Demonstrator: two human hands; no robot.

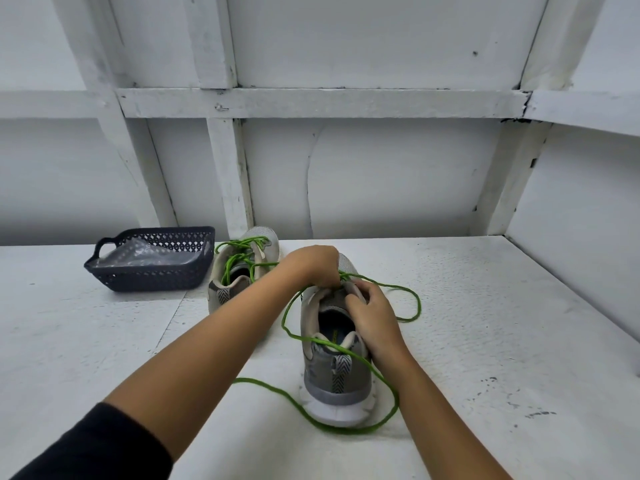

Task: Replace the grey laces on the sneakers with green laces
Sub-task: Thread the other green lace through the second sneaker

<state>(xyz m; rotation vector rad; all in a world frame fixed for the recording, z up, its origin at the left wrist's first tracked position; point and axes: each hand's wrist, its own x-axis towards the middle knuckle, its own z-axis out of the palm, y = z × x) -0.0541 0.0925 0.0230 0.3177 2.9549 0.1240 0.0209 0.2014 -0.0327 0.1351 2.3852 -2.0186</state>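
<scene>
A grey sneaker (334,379) stands on the white table, heel toward me. A long green lace (393,403) runs from its eyelets and loops loosely round the heel and out to the right. My left hand (313,265) reaches over the tongue area and pinches the green lace at the eyelets. On the shoe's right collar, my right hand (372,318) has its fingers curled over the edge by the eyelets. A second grey sneaker (249,261) stands behind to the left, laced in green.
A dark plastic basket (149,277) holding a clear plastic bag sits at the back left of the white table (485,323). White panelled walls close in behind and on the right.
</scene>
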